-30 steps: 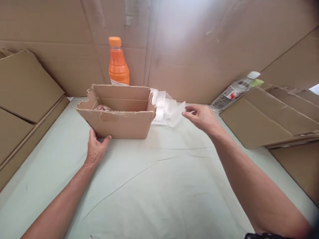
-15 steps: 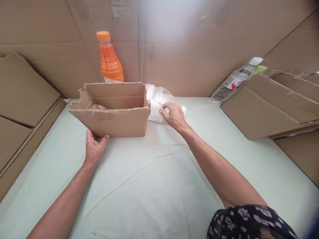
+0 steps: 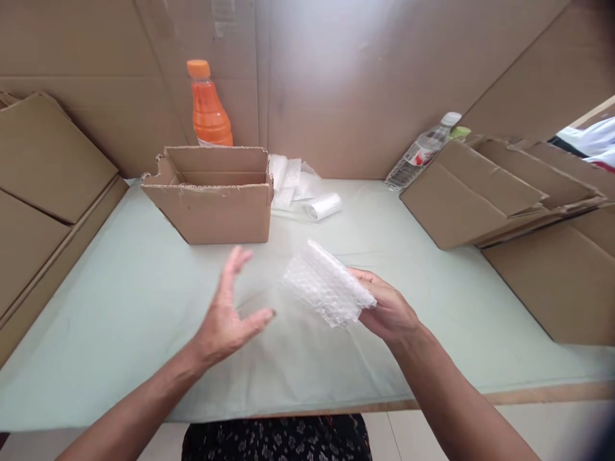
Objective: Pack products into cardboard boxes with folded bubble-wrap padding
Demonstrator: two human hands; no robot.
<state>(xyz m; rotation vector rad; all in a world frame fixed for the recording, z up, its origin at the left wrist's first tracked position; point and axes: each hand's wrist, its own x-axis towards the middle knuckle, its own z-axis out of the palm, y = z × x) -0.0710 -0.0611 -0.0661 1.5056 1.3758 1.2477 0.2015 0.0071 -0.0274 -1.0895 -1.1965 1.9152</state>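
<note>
Currently, right hand [image 3: 391, 307] grasps bubble wrap [image 3: 331, 288] over the table [image 3: 129, 307], near five o'clock from frame centre. Left hand [image 3: 223, 326], about half past seven: fingers spread, released. Cardboard box [image 3: 228, 216] at nine o'clock; wrap roll [image 3: 325, 207] at one.

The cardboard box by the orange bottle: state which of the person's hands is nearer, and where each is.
Left. The left hand is open on the near side of the box, apart from it; the right hand, holding bubble wrap, is farther off, to the right.
</note>
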